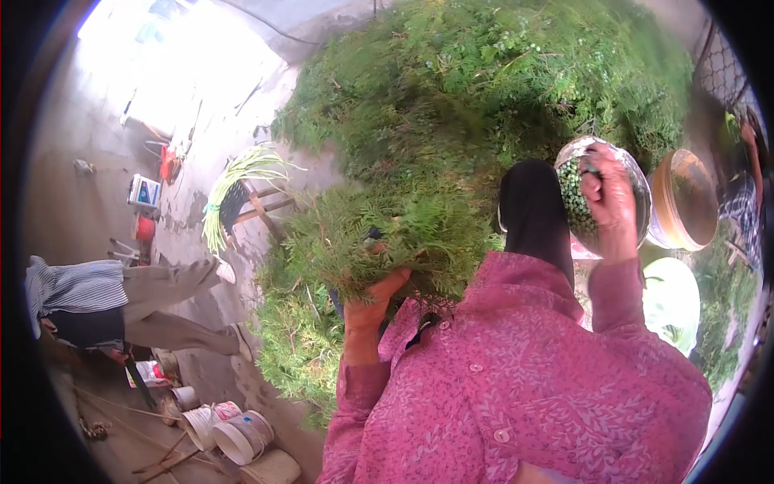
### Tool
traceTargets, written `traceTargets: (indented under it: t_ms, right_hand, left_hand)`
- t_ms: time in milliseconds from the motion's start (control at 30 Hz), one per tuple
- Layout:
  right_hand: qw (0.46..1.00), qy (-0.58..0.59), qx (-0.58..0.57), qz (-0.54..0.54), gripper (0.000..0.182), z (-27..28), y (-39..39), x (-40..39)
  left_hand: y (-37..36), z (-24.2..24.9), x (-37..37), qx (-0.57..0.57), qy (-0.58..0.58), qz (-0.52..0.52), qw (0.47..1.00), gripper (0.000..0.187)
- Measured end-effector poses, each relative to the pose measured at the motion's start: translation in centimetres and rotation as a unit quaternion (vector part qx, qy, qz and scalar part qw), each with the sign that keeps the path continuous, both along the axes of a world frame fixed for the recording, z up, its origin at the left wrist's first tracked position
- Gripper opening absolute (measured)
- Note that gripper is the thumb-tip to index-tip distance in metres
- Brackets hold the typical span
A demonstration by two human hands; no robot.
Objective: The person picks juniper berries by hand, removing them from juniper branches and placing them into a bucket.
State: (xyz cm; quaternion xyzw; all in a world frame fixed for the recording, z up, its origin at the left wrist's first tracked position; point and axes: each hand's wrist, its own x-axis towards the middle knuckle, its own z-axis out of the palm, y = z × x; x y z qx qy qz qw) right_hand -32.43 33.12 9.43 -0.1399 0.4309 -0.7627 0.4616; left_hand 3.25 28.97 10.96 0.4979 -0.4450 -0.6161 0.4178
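My left hand (pixel 382 292) is closed round the stems of a leafy evergreen branch (pixel 347 230), its feathery sprays fanning out above the fingers. My right hand (pixel 609 189) is over a bucket (pixel 642 184) full of small green cones (pixel 574 198). Its fingers are curled in; a small dark green spot shows by them, but what they hold is too small to name. A large heap of cut evergreen branches (pixel 484 89) rises in front of me, and more greenery lies by my left side.
A second round tub (pixel 685 198) stands right of the bucket. At left, a person (pixel 105 298) in striped top walks on the concrete floor. Several white buckets (pixel 242 436) lie lower left. Long green stalks (pixel 230 189) hang over a stool. Another person's arm (pixel 754 153) shows far right.
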Motion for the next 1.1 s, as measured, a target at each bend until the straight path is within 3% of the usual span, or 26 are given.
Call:
traceTargets:
  t_ms: [33,67,100,133,167,233,267,333,400,433,500,533,600,700,800,933,1033,1100]
  right_hand:
    - [0.991,0.107,0.040,-0.075,0.018,-2.2,0.1,-2.2]
    - [0.951,0.274,0.128,-0.071,0.022,-4.4,0.4,-4.7]
    - [0.874,0.432,0.210,-0.066,0.026,-6.7,0.9,-7.0]
    - [0.601,0.757,0.237,-0.101,0.028,-8.4,1.9,-8.3]
    - [0.597,0.761,0.235,-0.101,0.028,-8.2,2.2,-8.1]
    - [0.616,0.745,0.248,-0.062,0.027,-7.9,2.4,-7.6]
    - [0.736,0.607,0.299,-0.003,0.023,-5.4,1.8,-5.8]
    - [0.874,0.445,0.187,0.062,0.019,-3.0,0.3,-3.7]
    - [0.922,0.369,0.037,0.114,0.015,1.5,-1.7,0.8]
    - [0.924,0.350,-0.020,0.151,0.014,3.5,-2.4,3.1]
    - [0.843,0.463,-0.071,0.262,0.016,6.3,-3.6,6.7]
    - [0.845,0.410,-0.031,0.343,0.022,9.0,-3.3,9.2]
    - [0.743,0.522,-0.172,0.381,0.024,7.8,-4.7,11.8]
    - [0.707,0.515,-0.201,0.441,0.029,6.6,-5.3,15.0]
    - [0.735,0.452,-0.188,0.469,0.028,6.1,-5.2,16.0]
    - [0.756,0.423,-0.163,0.472,0.025,6.1,-4.7,16.2]
    - [0.799,0.320,-0.061,0.505,0.020,5.7,-4.7,15.8]
    - [0.885,0.157,-0.055,0.434,0.017,4.8,-5.4,15.3]
  left_hand:
    - [0.1,-0.1,0.3,-0.035,-0.030,-0.027,0.999,0.034]
    - [0.3,-0.1,0.6,-0.070,-0.060,-0.056,0.994,0.034]
    - [0.5,-0.2,0.7,-0.068,-0.057,-0.052,0.995,0.034]
    - [0.8,-0.2,0.6,-0.073,-0.077,-0.068,0.992,0.035]
    - [0.9,-0.1,0.3,-0.079,-0.096,-0.084,0.989,0.037]
    - [1.1,0.7,-0.1,-0.101,-0.122,-0.100,0.982,0.036]
    - [1.2,1.0,-0.2,-0.121,-0.156,-0.121,0.973,0.034]
    - [1.1,1.1,-0.2,-0.143,-0.171,-0.142,0.964,0.032]
    - [1.0,0.7,-0.2,-0.168,-0.186,-0.165,0.954,0.030]
    - [1.1,0.0,-0.2,-0.178,-0.167,-0.167,0.955,0.031]
    - [1.1,-0.3,-0.2,-0.188,-0.148,-0.169,0.956,0.032]
    - [1.1,0.0,-0.1,-0.197,-0.174,-0.194,0.945,0.033]
    - [1.1,0.5,-0.2,-0.206,-0.199,-0.217,0.933,0.034]
    - [1.3,0.7,0.1,-0.215,-0.205,-0.213,0.931,0.036]
    - [1.5,-0.1,0.9,-0.214,-0.249,-0.197,0.924,0.037]
    - [1.9,0.6,0.8,-0.149,-0.166,-0.184,0.957,0.035]
    - [2.4,1.2,1.1,-0.157,-0.154,-0.201,0.955,0.034]
    - [2.2,1.3,1.6,-0.177,-0.174,-0.218,0.944,0.034]
